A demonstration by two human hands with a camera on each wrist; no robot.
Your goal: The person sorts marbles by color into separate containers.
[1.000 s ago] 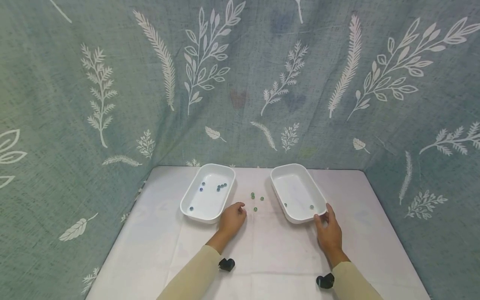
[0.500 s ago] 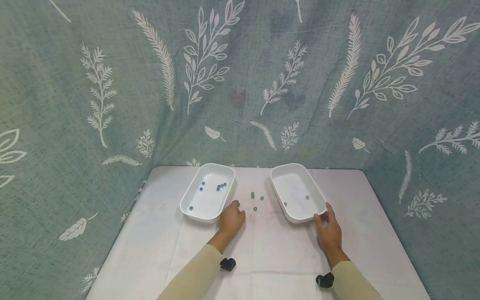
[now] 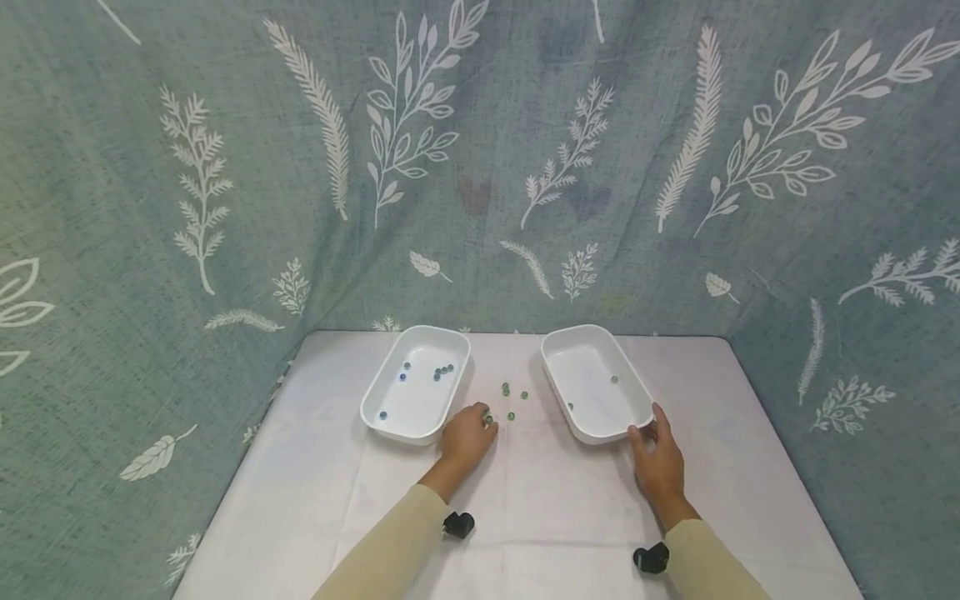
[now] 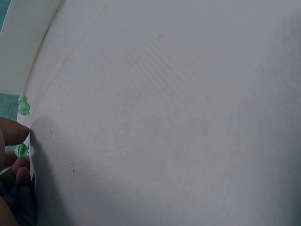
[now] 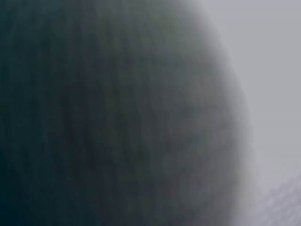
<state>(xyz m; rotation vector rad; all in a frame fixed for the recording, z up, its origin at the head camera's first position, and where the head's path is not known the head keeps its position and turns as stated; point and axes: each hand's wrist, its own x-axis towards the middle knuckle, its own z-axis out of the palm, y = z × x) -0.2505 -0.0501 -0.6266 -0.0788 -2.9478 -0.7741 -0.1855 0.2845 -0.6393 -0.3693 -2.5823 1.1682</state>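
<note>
Green marble [image 3: 489, 419]: found at lower centre of frame between thumb and curled fingers of nearer left hand [image 3: 467, 439], apparently pinched, round without long axis, left of loose green marbles [image 3: 512, 416], well apart from right hand [image 3: 658, 467] gripping corner of right-hand tray [image 3: 588, 371].

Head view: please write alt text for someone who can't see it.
A person's left hand is beside green marbles on a table between two white trays; the right hand holds the near corner of the right tray. Blue marbles lie in the left tray, two others in the right.
</note>
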